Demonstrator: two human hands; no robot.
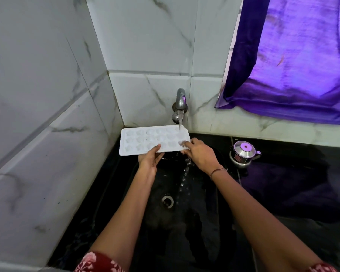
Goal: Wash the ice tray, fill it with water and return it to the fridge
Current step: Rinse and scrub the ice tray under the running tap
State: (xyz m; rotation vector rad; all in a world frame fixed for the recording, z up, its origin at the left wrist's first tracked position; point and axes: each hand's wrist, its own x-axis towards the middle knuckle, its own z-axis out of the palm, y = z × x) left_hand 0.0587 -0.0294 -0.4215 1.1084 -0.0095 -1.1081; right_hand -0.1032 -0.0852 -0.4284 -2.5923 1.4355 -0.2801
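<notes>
Your left grip (149,160) pinches the near edge of the white ice tray (145,142), thumb on top, fingers beneath; your right grip (198,154) curls round its near right corner. You hold the tray roughly level above the black sink (194,232), its far right end under the running tap (180,101). A steel kettle (243,154) stands on the table (292,193) to the right.
</notes>
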